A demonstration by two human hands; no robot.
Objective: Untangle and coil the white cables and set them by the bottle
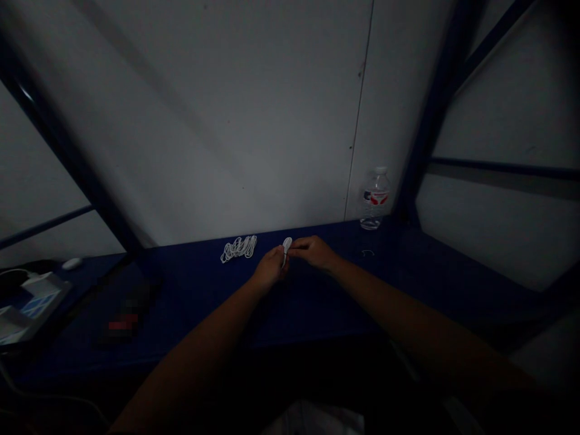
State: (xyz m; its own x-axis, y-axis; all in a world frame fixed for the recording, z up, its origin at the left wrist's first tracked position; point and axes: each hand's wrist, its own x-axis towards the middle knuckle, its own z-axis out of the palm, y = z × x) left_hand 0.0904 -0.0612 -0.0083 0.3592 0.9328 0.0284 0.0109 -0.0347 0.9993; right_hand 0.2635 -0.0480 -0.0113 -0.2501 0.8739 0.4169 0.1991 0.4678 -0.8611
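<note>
A small folded bundle of white cable (pixel 287 244) stands up between my two hands over the blue surface. My left hand (pixel 270 266) is closed around its lower part. At the bundle's right side, my right hand (pixel 312 251) pinches with thumb and fingertips against it; whether a thin tie is also in that pinch is too dark to see. To the left of my hands lies a looser coil of white cable (pixel 239 248). A short, thin, curved pale piece (pixel 367 252), perhaps a twist tie, rests on the surface to the right.
A clear plastic bottle (pixel 374 199) with a red label stands at the back right, against the pale wall (pixel 235 121). Blue metal posts frame both sides of the blue tabletop (pixel 194 290). At the far left are white boxes (pixel 43 296), and a dark blurred object (pixel 124 317) lies nearer.
</note>
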